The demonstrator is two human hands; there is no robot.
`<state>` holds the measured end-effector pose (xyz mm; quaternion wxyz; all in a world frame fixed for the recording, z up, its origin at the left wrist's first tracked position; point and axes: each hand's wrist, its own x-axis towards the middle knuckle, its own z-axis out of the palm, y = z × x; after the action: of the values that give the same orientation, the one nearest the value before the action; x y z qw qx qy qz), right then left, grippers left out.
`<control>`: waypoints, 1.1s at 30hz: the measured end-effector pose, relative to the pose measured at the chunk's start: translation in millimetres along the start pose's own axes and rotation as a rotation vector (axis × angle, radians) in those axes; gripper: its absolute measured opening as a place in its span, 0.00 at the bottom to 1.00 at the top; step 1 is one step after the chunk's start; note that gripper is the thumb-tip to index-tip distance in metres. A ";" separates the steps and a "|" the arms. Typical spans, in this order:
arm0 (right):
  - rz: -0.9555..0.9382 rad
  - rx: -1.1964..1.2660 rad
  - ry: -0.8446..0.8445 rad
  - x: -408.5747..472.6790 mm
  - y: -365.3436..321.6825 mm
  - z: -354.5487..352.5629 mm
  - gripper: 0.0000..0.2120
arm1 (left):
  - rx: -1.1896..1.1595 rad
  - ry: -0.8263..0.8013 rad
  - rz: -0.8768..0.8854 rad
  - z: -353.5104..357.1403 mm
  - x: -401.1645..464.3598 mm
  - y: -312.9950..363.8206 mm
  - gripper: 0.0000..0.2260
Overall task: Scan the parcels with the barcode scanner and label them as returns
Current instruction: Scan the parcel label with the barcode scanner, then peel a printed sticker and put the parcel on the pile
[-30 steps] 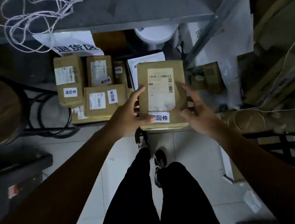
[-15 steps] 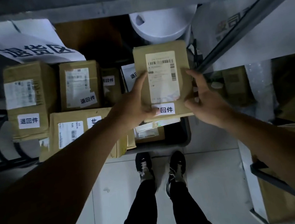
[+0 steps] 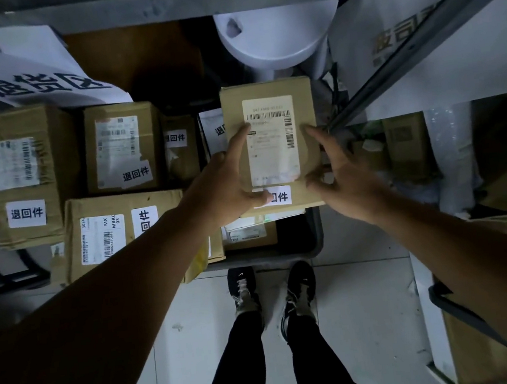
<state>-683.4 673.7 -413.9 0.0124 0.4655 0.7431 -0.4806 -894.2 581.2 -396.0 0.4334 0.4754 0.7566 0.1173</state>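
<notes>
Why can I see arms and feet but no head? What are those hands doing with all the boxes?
The camera sits on the person's head and looks forward and down, so you see what they see: their own two arms, legs and shoes on a tiled floor. There is no robot here, just a person.

The left hand lies on a brown cardboard parcel, its thumb over a white sticker near the bottom edge. The right hand is at the parcel's right side with fingers spread and bent; whether it touches the box I cannot tell. A big white shipping label with barcodes is stuck on top.

To the left are more boxes, each with the same kind of small white sticker. Above them hangs a white paper sign with large black characters. I see no barcode scanner in this picture.
</notes>
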 end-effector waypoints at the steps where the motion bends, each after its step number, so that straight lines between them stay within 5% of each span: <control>1: -0.011 0.004 0.002 -0.8 -0.6 -1.1 0.40 | 0.004 0.004 -0.010 0.2 -0.2 1.2 0.53; 15: -0.041 -0.335 0.142 -97.8 -56.9 -62.7 0.34 | 0.394 0.245 0.013 -30.1 -89.5 86.2 0.37; 23: 0.123 -0.426 0.305 -274.7 -135.5 -105.6 0.29 | 0.612 0.308 0.355 -36.9 -230.1 192.7 0.26; 33: 0.481 -0.348 0.679 -503.5 -190.7 -89.6 0.22 | 0.539 0.087 0.825 -29.9 -356.8 272.9 0.22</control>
<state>-494.0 376.5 2.9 -0.0425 0.7472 0.6456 -0.1519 -687.1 437.3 -23.1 0.1807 0.8251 0.5260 0.0989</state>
